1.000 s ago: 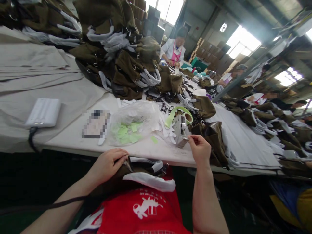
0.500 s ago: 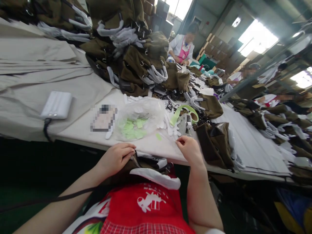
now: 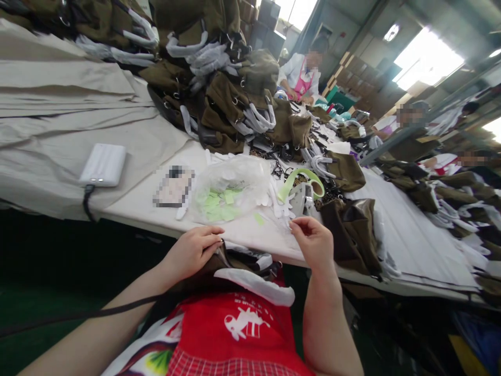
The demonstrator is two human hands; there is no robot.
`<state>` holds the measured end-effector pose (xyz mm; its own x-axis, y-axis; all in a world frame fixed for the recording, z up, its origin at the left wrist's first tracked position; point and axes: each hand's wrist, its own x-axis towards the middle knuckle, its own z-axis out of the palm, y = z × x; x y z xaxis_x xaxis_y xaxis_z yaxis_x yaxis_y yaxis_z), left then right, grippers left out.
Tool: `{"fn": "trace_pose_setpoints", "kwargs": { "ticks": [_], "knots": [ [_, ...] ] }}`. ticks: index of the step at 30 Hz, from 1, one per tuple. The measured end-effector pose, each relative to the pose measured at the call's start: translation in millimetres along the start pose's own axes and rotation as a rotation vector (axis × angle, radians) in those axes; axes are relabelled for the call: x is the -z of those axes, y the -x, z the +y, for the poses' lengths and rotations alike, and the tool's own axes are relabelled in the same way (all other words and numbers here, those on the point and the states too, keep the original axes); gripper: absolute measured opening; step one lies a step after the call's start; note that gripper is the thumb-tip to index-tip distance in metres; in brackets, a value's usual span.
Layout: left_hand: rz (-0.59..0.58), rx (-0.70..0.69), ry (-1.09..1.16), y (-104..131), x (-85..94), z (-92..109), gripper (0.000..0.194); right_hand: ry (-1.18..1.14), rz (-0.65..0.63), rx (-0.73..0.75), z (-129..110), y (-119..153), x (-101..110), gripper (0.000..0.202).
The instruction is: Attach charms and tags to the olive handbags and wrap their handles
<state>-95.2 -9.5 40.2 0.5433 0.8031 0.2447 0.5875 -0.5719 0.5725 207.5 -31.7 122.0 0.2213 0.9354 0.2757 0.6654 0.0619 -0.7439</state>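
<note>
My left hand (image 3: 193,252) is closed on the dark edge of an olive-brown bag (image 3: 234,257) at the table's front edge, against my red apron. White wrapping covers the bag's handle (image 3: 256,287), which curves towards me. To the right, my right hand (image 3: 314,241) is raised just above the table edge, thumb and finger pinched together. Whatever lies between those fingertips is too small to make out. Just beyond it stand a grey metal tape dispenser (image 3: 301,198) and a roll of light-green tape (image 3: 316,187) with a loose strip.
A clear plastic bag (image 3: 250,177) holds light-green slips. Left of it lie a phone (image 3: 174,186) and a white power bank (image 3: 104,165) with a black cable. Olive bags (image 3: 223,104) are heaped behind; another bag (image 3: 348,235) stands right. A co-worker (image 3: 299,78) works across the table.
The view has turned slightly left, so the table things sit further right in the picture. Both hands keep nearly the same pose, the left still on the bag's edge.
</note>
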Motion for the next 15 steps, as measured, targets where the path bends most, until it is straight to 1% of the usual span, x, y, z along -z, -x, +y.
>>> {"fn": "trace_pose_setpoints", "kwargs": {
  "ticks": [5,8,10,13,14,15],
  "knots": [
    [0.053,-0.038,-0.075,2,4.0,5,0.031,-0.097,-0.155,0.092,-26,5,-41,0.010],
    [0.064,-0.051,-0.083,3,6.5,5,0.029,-0.175,-0.222,0.120,-36,9,-56,0.009],
    [0.027,-0.066,-0.051,3,7.4,5,0.027,-0.241,-0.215,0.096,-36,9,-59,0.010],
    [-0.017,-0.053,0.010,4,7.6,4,0.027,-0.328,-0.214,0.025,-31,5,-55,0.017],
    [-0.014,-0.038,0.021,4,7.5,4,0.027,-0.316,-0.207,0.018,-30,4,-52,0.019],
    [-0.008,-0.024,0.028,4,7.4,4,0.027,-0.265,-0.172,0.030,-31,4,-48,0.019]
  ]
}}
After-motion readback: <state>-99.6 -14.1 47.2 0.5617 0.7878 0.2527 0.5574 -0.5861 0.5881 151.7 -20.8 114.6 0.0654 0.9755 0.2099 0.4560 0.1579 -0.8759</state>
